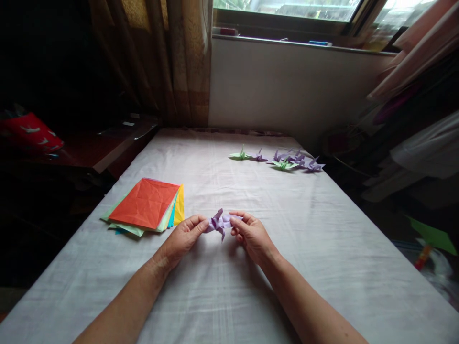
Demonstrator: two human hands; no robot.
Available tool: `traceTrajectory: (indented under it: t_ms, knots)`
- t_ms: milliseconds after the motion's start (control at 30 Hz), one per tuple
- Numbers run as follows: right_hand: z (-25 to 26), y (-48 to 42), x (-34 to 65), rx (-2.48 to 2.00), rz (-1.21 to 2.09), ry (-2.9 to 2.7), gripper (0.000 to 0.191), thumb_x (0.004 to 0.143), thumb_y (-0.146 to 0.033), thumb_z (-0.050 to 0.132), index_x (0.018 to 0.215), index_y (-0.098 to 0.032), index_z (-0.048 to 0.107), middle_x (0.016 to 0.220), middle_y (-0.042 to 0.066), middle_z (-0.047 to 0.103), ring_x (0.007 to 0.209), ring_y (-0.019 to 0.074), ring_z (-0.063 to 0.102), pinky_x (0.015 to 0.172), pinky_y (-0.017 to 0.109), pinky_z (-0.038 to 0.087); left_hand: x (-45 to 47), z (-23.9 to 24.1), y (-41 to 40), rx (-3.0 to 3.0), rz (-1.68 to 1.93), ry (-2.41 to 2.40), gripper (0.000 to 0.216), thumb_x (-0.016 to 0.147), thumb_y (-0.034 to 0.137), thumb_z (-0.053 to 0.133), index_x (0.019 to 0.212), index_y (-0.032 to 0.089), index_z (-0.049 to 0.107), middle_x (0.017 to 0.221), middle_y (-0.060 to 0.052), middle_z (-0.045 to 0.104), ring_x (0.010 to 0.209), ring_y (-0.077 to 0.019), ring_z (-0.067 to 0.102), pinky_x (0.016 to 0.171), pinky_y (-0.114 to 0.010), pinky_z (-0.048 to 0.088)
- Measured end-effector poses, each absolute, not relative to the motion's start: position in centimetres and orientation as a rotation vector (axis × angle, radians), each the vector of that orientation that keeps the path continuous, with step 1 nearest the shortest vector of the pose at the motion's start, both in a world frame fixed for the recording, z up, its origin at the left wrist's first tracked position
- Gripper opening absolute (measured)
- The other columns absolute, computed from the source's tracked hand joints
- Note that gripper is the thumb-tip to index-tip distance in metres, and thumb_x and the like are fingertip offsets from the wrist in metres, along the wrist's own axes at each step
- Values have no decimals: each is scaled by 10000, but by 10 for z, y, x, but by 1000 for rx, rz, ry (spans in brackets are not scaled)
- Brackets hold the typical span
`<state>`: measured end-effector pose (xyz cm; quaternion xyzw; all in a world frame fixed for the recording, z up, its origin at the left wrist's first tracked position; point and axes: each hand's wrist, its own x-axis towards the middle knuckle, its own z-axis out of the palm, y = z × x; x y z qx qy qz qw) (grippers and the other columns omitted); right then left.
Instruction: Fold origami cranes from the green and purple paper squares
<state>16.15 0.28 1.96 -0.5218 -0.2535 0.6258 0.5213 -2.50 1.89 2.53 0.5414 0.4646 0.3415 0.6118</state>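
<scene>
A purple origami crane (218, 222) is held just above the cloth-covered table, between my two hands. My left hand (186, 234) pinches one wing between thumb and fingers. On the other side, my right hand (251, 235) grips the opposite wing with thumb and fingers closed on it. The crane's neck and tail point away from and toward me, with its wings spread sideways. Left of my left hand lies a stack of coloured paper (147, 203), an orange-red sheet on top and green, blue and yellow edges sticking out beneath.
Several finished purple cranes (297, 157) and green cranes (284, 165) stand at the table's far right. A pale cloth (215, 177) covers the table. A dark desk with a red patterned container (30, 134) is at left. Hanging clothes (426, 148) are at right, below a window.
</scene>
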Motion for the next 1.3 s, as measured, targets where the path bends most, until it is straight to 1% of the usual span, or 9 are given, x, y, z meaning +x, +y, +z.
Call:
traceTrajectory:
  t_ms: [167,333,433,600,800,967,1067,1133,1300]
  knots:
    - [15,2,161,-1226,1514,-639,443,532,-399,865,858,-158,686,571,-32,593,478,78,517,416,166,261,-22,25,18,1343,771,1029,425,770,587,656,808,166,699,815,-41,682,811,-185,577,785,-278,438]
    - [16,5,161,-1212,1532,-522,485,463,-355,891,854,-158,683,559,-46,577,460,61,491,407,155,261,-22,29,18,1209,791,1003,433,706,587,725,824,170,714,857,-49,715,881,-207,611,848,-297,448]
    - [18,5,161,-1193,1553,-489,507,458,-355,898,875,-160,687,589,-43,596,463,49,493,413,148,276,-23,29,18,1179,803,1013,453,676,597,743,826,170,718,861,-51,720,898,-213,617,861,-303,450]
    - [19,4,161,-1182,1581,-500,492,480,-353,895,887,-162,694,650,-15,641,495,62,541,420,147,304,-22,26,18,1208,810,1022,452,699,596,722,840,166,715,856,-47,714,871,-202,610,848,-305,453]
    - [18,4,163,-1157,1598,-487,447,537,-365,878,892,-168,692,629,-16,630,514,73,560,427,143,336,-23,24,18,1243,825,1036,412,711,553,719,858,168,707,876,-43,707,886,-206,604,863,-302,447]
    - [17,5,165,-1143,1590,-551,432,487,-393,899,790,-161,698,667,-15,645,472,47,509,391,144,266,-25,23,20,1258,826,1076,390,727,539,692,863,173,702,872,-40,704,896,-217,604,858,-305,445]
    - [15,5,165,-1132,1563,-655,381,503,-397,889,716,-149,692,627,-11,634,460,41,468,386,157,219,-26,22,21,1253,811,1070,402,715,544,700,876,176,709,887,-44,708,904,-221,605,867,-308,445]
    - [14,6,166,-1140,1539,-681,365,514,-400,878,702,-149,691,614,-12,628,463,44,466,391,165,214,-26,23,21,1262,797,1065,413,710,555,700,880,179,713,889,-44,708,900,-222,603,863,-308,446]
    - [15,7,167,-1145,1486,-679,344,539,-404,850,710,-151,692,614,-20,612,463,44,452,390,178,192,-27,25,21,1299,819,1092,376,701,546,712,784,180,698,761,-22,663,792,-193,578,788,-287,452]
